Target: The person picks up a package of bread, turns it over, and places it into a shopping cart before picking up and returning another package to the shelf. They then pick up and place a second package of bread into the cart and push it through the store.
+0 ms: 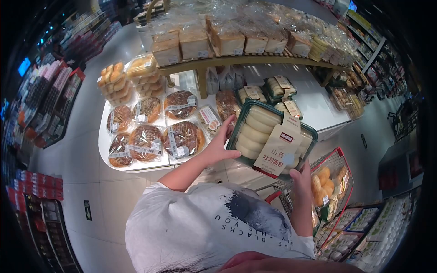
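Note:
Between my two hands, in front of my chest, is a green plastic tray of pale bread rolls (257, 132) with a clear lid and a cream paper band printed with Chinese characters. My left hand (221, 148) grips its left edge, thumb at the near corner and fingers partly hidden behind. At the lower right edge, my right hand (300, 179) holds it with the thumb on the rim; its other fingers are mostly hidden. The package is tilted so its top faces me. Just beyond it, several similar packages (278, 86) sit on the white display table (314, 104).
Round wrapped breads (145, 142) and stacked roll packs (114, 84) stand on the table at left. Bagged loaves (195, 42) line a raised shelf (182, 68) at the back. A red-edged shopping cart (344, 157) with bagged buns (322, 184) is at my right.

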Tool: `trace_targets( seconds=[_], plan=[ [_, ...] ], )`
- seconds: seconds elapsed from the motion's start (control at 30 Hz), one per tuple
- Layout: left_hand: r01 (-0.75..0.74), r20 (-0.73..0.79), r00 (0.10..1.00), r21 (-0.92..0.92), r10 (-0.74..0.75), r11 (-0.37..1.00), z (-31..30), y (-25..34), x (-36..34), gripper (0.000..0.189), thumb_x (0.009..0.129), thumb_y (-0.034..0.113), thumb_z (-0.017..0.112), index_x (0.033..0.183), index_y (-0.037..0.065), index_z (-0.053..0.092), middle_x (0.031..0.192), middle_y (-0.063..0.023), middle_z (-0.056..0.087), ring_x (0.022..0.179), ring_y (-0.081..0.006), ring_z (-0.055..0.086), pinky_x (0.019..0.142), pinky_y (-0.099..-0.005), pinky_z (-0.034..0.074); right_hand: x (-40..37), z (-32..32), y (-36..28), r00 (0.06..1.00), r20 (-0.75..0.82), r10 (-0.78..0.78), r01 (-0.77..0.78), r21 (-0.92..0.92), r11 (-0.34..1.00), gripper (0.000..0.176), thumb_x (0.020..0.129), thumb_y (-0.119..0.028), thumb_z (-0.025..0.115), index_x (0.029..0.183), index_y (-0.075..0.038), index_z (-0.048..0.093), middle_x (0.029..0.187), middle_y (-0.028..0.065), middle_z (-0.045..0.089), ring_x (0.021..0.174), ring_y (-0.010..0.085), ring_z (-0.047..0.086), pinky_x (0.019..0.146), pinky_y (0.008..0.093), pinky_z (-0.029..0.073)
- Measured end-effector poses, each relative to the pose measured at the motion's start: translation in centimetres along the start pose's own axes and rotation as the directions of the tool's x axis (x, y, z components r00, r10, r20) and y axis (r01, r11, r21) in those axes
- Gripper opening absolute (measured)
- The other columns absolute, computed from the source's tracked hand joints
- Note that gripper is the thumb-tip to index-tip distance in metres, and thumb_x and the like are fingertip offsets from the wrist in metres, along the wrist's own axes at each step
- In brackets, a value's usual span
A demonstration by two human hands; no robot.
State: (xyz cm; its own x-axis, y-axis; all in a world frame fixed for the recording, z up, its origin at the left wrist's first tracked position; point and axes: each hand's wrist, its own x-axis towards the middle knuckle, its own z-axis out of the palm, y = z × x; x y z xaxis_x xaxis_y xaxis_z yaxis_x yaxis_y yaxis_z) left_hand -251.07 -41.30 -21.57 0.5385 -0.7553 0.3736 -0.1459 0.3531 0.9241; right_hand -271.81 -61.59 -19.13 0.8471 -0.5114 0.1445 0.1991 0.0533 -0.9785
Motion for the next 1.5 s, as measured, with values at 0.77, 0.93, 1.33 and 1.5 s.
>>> trace_targets(
  seconds=[0.77, 0.93, 1.33, 1.5],
  plan=[
    [-0.218, 0.079, 0.975, 0.538, 0.209, 0.814, 5.8, 4.4, 7.7, 0.112, 0.054, 0.041, 0.079, 0.139, 0.004, 0.016, 0.114, -0.0178, 0.044, 0.108, -0.0284, 0.044, 0.095, -0.0410, 0.032, 4.7, -5.0, 5.4, 0.983, 0.156, -0.094, -0.020, 0.607, 0.794, 0.078, 0.064, -0.018, 0.072, 0.130, -0.006, 0.034, 0.126, 0.0050, 0.047, 0.115, 0.0201, 0.046, 0.098, 0.0348, 0.034],
    [-0.700, 0.516, 0.713, 0.478, 0.475, 0.531, 6.8, 3.8, 8.7, 0.115, 0.055, 0.045, 0.079, 0.140, 0.009, 0.011, 0.126, -0.0187, 0.040, 0.121, -0.0354, 0.038, 0.100, -0.0508, 0.025, 2.8, -10.5, 5.9, 0.967, -0.058, -0.247, 0.253, 0.303, 0.919, 0.088, 0.059, -0.021, 0.079, 0.133, -0.008, 0.033, 0.128, 0.0068, 0.045, 0.119, 0.0181, 0.041, 0.099, 0.0326, 0.033],
    [-0.298, 0.530, 0.832, 0.175, 0.165, 0.938, 12.6, -6.8, 11.8, 0.050, 0.091, 0.030, 0.044, 0.132, 0.009, 0.025, 0.122, -0.0145, 0.047, 0.115, -0.0301, 0.046, 0.102, -0.0478, 0.027, -9.7, -14.9, 0.8, 0.735, -0.030, -0.678, 0.468, -0.701, 0.539, 0.091, 0.059, -0.026, 0.079, 0.133, -0.009, 0.030, 0.133, 0.0134, 0.038, 0.129, 0.0324, 0.030, 0.104, 0.0412, 0.026],
    [-0.015, 0.708, 0.688, 0.237, -0.162, 0.971, 19.8, -5.0, 10.4, 0.098, 0.067, 0.000, 0.067, 0.140, 0.007, 0.002, 0.122, -0.0182, 0.046, 0.118, -0.0283, 0.042, 0.105, -0.0389, 0.025, -12.5, -16.2, 2.0, 0.767, -0.625, -0.144, 0.332, 0.195, 0.923, 0.075, 0.060, -0.021, 0.069, 0.125, 0.003, 0.037, 0.117, 0.0110, 0.052, 0.105, 0.0203, 0.053, 0.092, 0.0330, 0.041]
  ],
)
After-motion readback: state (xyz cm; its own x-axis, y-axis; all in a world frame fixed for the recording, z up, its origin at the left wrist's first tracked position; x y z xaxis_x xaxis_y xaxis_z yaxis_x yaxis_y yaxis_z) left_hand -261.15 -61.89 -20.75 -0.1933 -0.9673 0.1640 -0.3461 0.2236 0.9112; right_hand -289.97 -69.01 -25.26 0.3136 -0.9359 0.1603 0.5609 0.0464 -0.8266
